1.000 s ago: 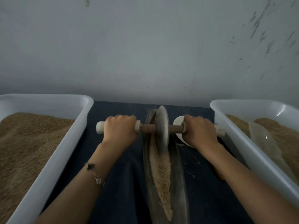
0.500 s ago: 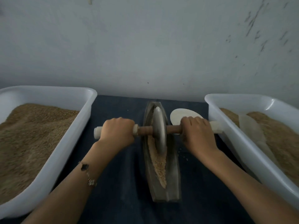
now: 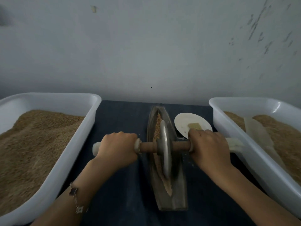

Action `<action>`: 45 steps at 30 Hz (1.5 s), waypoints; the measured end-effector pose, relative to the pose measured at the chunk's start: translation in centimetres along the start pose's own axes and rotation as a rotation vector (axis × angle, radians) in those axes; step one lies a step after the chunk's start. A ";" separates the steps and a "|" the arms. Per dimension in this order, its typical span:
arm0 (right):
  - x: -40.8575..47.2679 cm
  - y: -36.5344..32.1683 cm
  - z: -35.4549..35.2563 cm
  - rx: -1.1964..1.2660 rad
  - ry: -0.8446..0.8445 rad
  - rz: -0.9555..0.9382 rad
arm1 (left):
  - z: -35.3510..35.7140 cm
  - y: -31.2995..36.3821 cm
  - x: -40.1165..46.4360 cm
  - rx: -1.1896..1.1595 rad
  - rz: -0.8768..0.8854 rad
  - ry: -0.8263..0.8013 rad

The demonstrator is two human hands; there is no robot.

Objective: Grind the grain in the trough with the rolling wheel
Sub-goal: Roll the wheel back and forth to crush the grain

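Observation:
A narrow boat-shaped metal trough (image 3: 179, 193) lies lengthwise on the dark cloth, with tan grain (image 3: 157, 128) along its groove. A grey metal rolling wheel (image 3: 164, 150) stands on edge in the groove near the trough's middle. A wooden axle (image 3: 147, 147) with white end handles runs through it. My left hand (image 3: 117, 145) grips the left handle, and my right hand (image 3: 210, 147) grips the right handle. Grain shows both beyond and in front of the wheel.
A white tub (image 3: 78, 137) heaped with grain stands at the left; another white tub (image 3: 231, 128) with grain and a pale scoop (image 3: 259, 136) stands at the right. A white plate (image 3: 187, 123) with a small brush (image 3: 194, 125) lies behind my right hand. A grey wall rises behind.
Both hands have pulled the wheel toward me, from the trough's far end to its middle. More of the plate and the brush now show.

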State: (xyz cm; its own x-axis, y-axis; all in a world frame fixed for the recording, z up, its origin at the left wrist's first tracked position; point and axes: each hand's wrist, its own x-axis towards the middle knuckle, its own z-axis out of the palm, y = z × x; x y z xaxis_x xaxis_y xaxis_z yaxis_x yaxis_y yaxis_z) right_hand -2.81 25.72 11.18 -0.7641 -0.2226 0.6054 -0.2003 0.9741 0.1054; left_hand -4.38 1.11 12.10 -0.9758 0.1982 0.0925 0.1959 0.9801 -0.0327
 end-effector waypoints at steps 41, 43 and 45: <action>0.5 0.0 0.7 -0.012 0.005 0.011 | 0.7 0.7 -0.1 0.016 -0.061 0.128; 2.9 0.2 2.5 -0.049 -0.011 0.017 | 1.3 0.3 2.2 -0.021 -0.085 0.122; 5.3 0.7 4.2 -0.092 -0.083 0.028 | 1.5 0.0 4.6 -0.057 -0.098 0.111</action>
State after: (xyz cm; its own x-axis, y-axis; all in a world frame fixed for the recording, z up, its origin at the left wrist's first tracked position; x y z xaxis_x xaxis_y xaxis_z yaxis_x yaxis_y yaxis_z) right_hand -9.61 24.99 11.18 -0.8176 -0.1940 0.5421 -0.1238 0.9787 0.1636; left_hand -8.98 1.96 11.07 -0.9743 0.0992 0.2021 0.1089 0.9933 0.0376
